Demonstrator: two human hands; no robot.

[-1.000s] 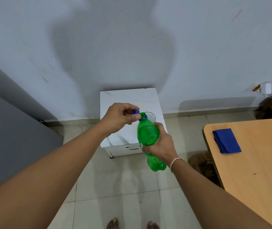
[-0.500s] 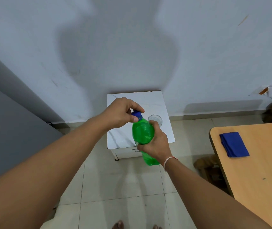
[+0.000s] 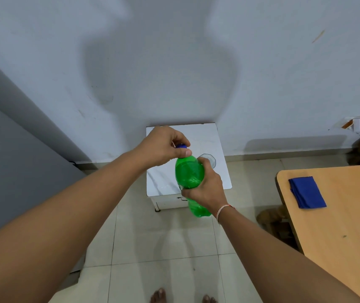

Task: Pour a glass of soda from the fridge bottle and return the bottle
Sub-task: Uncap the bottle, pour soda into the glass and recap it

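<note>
White marble-look bench [image 3: 200,136] against the wall, standing on the tile floor [image 3: 163,241]. A clear glass [image 3: 210,159] stands on it, near its right edge, partly hidden. Wooden bench [image 3: 338,226] at right, well apart from the white one; a folded blue cloth [image 3: 307,191] lies flat near its far left corner. Bare feet [image 3: 159,295] on the floor.

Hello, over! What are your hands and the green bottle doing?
Left hand pinching blue cap. Right hand gripping green plastic bottle. Clear glass waiting behind, unblocked.
</note>
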